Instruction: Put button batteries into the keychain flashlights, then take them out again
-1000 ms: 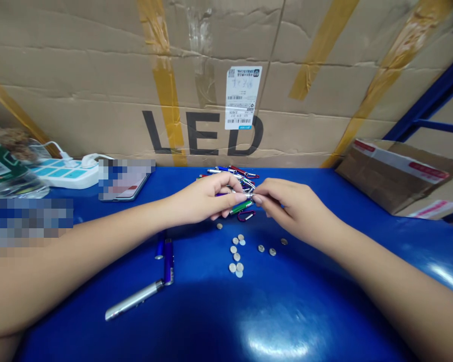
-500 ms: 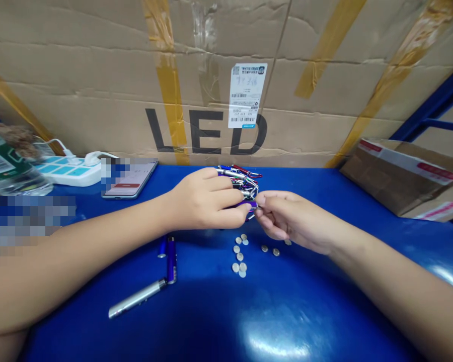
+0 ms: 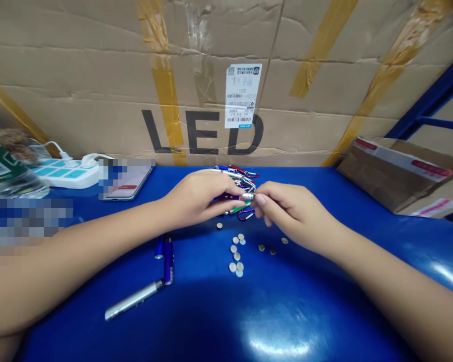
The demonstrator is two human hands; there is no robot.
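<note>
My left hand is closed around a slim purple mini flashlight, whose silver end points right. At that end, the thumb and fingertips of my right hand pinch the tip; whether a small part sits between them is hidden. Behind and below the hands lies a pile of mini flashlights with coloured carabiner clips, partly covered by my fingers. Several button cells are scattered on the blue table in front, one of them lying apart below my left fingers.
On the left lie a purple tube, a shorter blue one and a silver tube. Farther back are a phone, a white power strip and a bottle. A carton stands right; a large cardboard box walls the back.
My left hand has rolled so that thumb and forefinger hold the flashlight, showing its silver end. My right hand has turned its back upward at the tip. A button cell below the left hand has come into view.
</note>
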